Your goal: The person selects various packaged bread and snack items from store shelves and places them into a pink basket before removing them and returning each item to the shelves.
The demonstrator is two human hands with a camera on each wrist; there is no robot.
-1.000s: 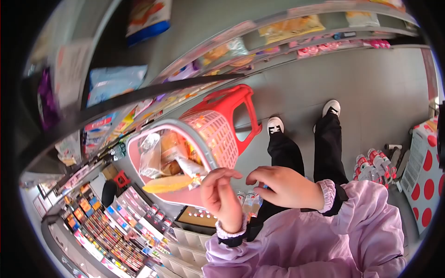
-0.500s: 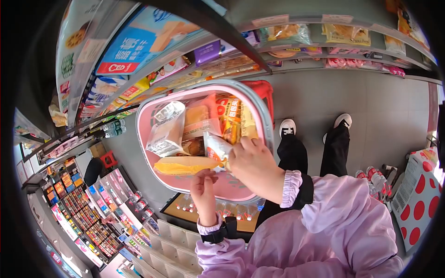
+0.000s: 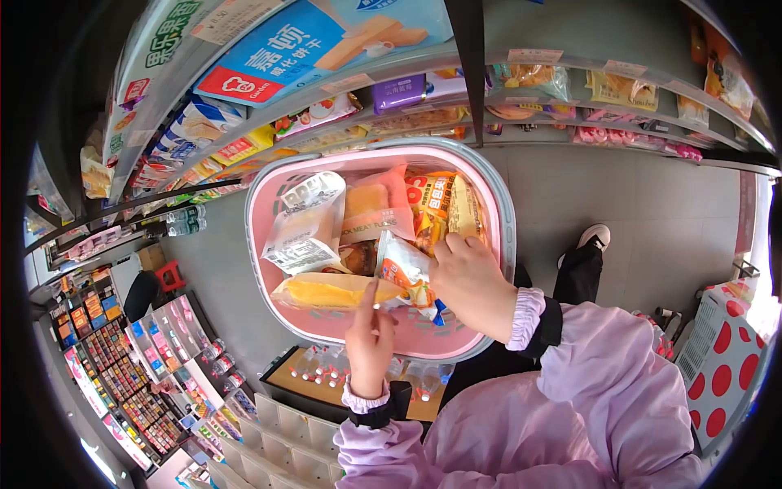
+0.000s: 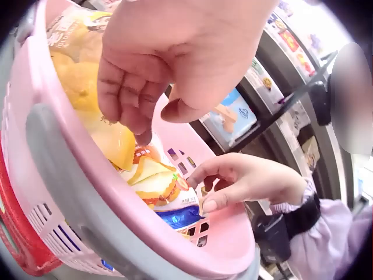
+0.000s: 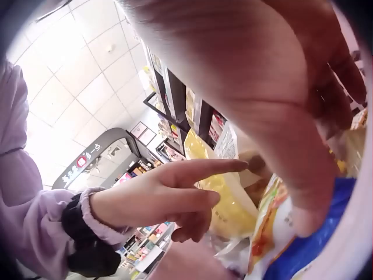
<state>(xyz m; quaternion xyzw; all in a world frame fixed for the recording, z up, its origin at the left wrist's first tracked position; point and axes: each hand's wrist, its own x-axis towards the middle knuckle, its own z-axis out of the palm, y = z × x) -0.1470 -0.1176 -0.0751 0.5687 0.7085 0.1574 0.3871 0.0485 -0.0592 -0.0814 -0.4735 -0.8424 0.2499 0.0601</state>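
In the head view, a pink shopping basket [image 3: 259, 244] holds several packaged foods. My right hand [image 3: 472, 281] is over its right side, by a white snack packet [image 3: 403, 265] with a sandwich picture and a blue end. In the right wrist view my thumb lies against the packet's blue end [image 5: 335, 224], with the fingers spread away from it. My left hand [image 3: 371, 342] is over the basket's near rim, index finger extended across a long yellow bread packet [image 3: 322, 290]; its other fingers are loosely bent and hold nothing.
Beside the bread are a silver-white pouch [image 3: 305, 224], a pink-topped packet [image 3: 377, 208] and an orange packet [image 3: 430, 200]. Snack shelves [image 3: 350, 81] run along the far side. Small bottles [image 3: 322, 365] stand on a low stand nearby. A red-dotted box [image 3: 721, 379] is at right.
The basket now appears upright below me and larger in view. Both hands have gone from beside it to over it. The left index finger has straightened across the bread packet.
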